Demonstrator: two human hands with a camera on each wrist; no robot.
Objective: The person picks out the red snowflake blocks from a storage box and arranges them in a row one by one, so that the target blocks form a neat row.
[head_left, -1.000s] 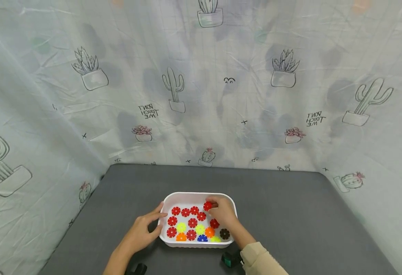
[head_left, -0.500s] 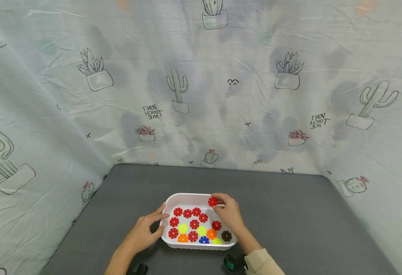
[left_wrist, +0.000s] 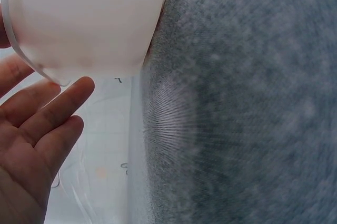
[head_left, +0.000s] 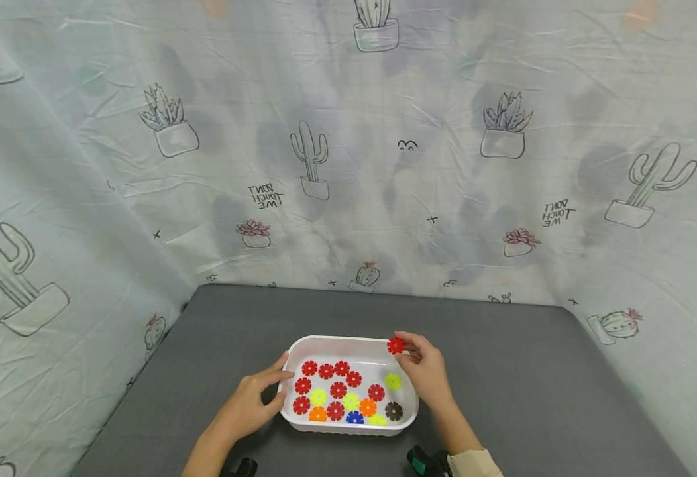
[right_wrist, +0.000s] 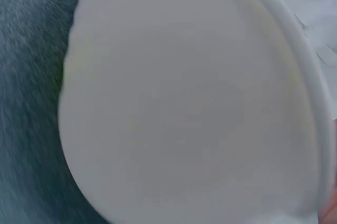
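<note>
A white tray point(head_left: 348, 429) holds several notched plastic snowflake discs: red point(head_left: 338, 389), yellow point(head_left: 393, 381), orange point(head_left: 368, 407), blue point(head_left: 354, 417) and dark brown point(head_left: 393, 411). My left hand point(head_left: 254, 401) holds the tray's left rim; in the left wrist view, fingertips reach over the lip while other fingers point(left_wrist: 63, 110) extend outside it. At the tray's back right corner, my right hand point(head_left: 426, 371) pinches a red snowflake disc point(head_left: 395, 346) above the rim. The right wrist view is mostly filled by the tray's outer wall point(right_wrist: 184, 103), hiding that grip.
The tray stands on a dark grey cloth-covered table point(head_left: 503, 371). A pale curtain point(head_left: 348, 165) printed with potted cacti hangs behind and at both sides. Dark wrist devices point(head_left: 423, 462) show near the front edge.
My right hand has moved right and slightly up with the red snowflake disc, from inside the tray to its back right rim. A yellow disc has come into sight. The left hand stays put.
</note>
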